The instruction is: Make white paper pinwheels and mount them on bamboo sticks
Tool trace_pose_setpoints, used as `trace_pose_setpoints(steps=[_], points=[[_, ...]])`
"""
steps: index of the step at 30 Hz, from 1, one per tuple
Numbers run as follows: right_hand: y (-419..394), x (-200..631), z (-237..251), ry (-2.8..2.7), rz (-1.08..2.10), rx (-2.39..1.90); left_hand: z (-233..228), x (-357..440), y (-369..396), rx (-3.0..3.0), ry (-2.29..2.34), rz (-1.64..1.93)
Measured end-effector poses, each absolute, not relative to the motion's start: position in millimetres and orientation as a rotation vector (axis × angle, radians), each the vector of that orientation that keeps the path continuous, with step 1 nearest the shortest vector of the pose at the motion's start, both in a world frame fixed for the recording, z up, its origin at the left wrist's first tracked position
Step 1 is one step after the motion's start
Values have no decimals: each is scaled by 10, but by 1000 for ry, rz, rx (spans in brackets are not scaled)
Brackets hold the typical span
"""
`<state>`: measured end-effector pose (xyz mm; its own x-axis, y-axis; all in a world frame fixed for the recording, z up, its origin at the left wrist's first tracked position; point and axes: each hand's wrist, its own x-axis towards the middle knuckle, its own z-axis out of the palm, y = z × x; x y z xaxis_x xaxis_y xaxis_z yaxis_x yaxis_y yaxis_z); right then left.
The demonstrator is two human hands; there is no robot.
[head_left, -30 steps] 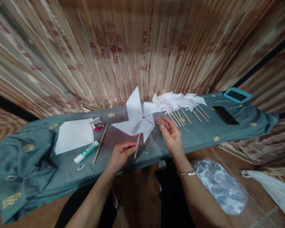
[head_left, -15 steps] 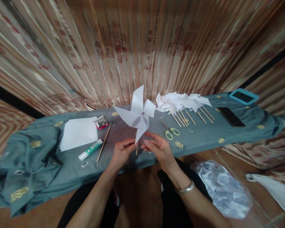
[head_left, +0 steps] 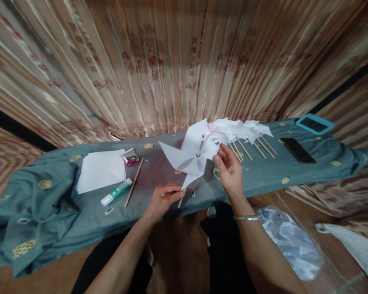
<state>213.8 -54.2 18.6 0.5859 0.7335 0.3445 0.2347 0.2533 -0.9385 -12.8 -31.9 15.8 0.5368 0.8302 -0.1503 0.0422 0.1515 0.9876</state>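
Half a second earlier both hands met at the foot of the white paper pinwheel; now the right hand has risen to its right-hand blade, and the wheel has tilted and drifted right, toward the pile of finished white paper pinwheels on wooden sticks. The left hand is closed in a pinch on the lower end of the pinwheel's thin wooden stick, holding it up over the near edge of the grey-green patterned tablecloth. The right hand's fingertips touch or lightly nip the blade's edge; whether they truly grip it is hard to tell at this size.

Judging by this, the blades are being adjusted or spun, which goes best with a steady stick and a light touch at the blade's tip, so that the paper does not crease around the small metal pin at the hub.

On the cloth to the left lie a stack of white paper sheets, a small red box of pins, a white-and-green glue stick and a loose wooden stick. Green-handled scissors peep out beside the right hand. A black phone and a blue-framed device lie far right. The finished pile sits just behind the tilted wheel, close enough to snag it.
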Motion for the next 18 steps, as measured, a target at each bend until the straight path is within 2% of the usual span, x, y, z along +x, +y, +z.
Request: trace_pose_setpoints(steps=[10, 18], points=[[-649, 1962, 301, -863, 602, -1307, 74, -142, -280, 1318, 871, 769], [-888, 1390, 399, -837, 1065, -1199, 147, -151, -234, 1309, 946, 859]])
